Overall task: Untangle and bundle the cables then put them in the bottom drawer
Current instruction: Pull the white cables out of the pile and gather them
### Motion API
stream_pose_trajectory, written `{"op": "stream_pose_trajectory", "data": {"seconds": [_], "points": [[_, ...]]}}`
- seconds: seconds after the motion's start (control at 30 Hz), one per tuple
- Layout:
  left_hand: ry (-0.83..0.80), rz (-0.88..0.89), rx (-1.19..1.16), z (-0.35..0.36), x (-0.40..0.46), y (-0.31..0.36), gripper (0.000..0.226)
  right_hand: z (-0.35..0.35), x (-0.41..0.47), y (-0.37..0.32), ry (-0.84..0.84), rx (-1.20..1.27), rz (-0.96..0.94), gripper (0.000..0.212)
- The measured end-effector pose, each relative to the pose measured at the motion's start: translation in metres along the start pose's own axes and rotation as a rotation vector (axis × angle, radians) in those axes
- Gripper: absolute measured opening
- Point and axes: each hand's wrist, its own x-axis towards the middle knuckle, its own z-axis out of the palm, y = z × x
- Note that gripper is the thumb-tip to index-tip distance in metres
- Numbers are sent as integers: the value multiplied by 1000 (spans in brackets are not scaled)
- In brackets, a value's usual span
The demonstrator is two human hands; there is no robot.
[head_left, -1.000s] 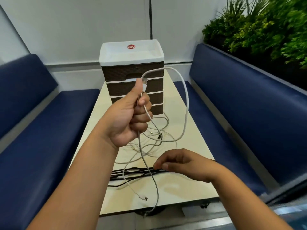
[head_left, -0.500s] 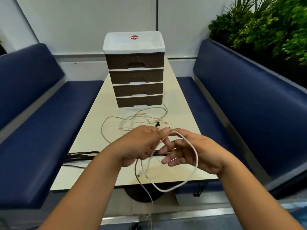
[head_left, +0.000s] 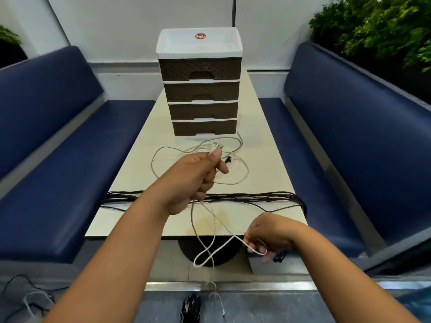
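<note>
White cable (head_left: 211,231) gripped in left hand (head_left: 193,180) fist over desk (head_left: 268,159); right hand (head_left: 268,236) pinched its loop below desk edge.

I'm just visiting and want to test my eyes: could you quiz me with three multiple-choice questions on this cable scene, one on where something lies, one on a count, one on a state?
1. Where does the black cable bundle lie?
A. Across the table
B. On the right bench
C. Inside a drawer

2. How many drawers has the drawer unit?
A. Two
B. Four
C. Six

3. How is the bottom drawer?
A. Closed
B. Pulled out
C. Removed

Answers: 1 A, it stretches from edge to edge of the tabletop. 2 B, four brown fronts are stacked. 3 A, its front sits flush with the others, while the left hand and right hand hold the white cable.
</note>
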Motion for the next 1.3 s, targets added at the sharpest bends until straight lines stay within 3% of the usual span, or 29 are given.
{"op": "stream_pose_trajectory", "data": {"seconds": [0.13, 0.23, 0.3, 0.37, 0.5, 0.67, 0.73, 0.83, 1.07, 1.2, 1.3], "points": [[16, 34, -56, 6, -5, -3, 36, 7, 17, 2, 57, -249, 105, 45], [42, 52, -107, 0, -9, 1, 36, 14, 28, -6, 256, -430, 27, 62], [46, 65, -113, -3, -11, 4, 36, 17, 34, -17, 463, -664, -89, 58], [53, 77, -111, -6, -12, 6, 36, 24, 40, -32, 547, -733, -243, 45], [51, 91, -142, -11, -13, 6, 36, 51, 52, -49, 262, -489, -490, 28], [112, 147, -230, -23, -10, 6, 40, 63, 31, -66, -160, 461, -647, 71], [165, 169, -330, -30, -7, 6, 40, 63, 23, -70, -235, 471, -761, 65], [222, 238, -518, -46, 0, 9, 41, 73, 26, -71, -135, 211, -789, 40], [288, 250, -632, -73, 29, 11, 42, 68, 55, -81, 3, 61, -787, 38], [300, 226, -643, -91, 53, 12, 38, 40, 70, -94, 108, 257, -646, 45], [300, 208, -619, -105, 72, 14, 35, 17, 94, -106, 251, 308, -501, 34]]}}
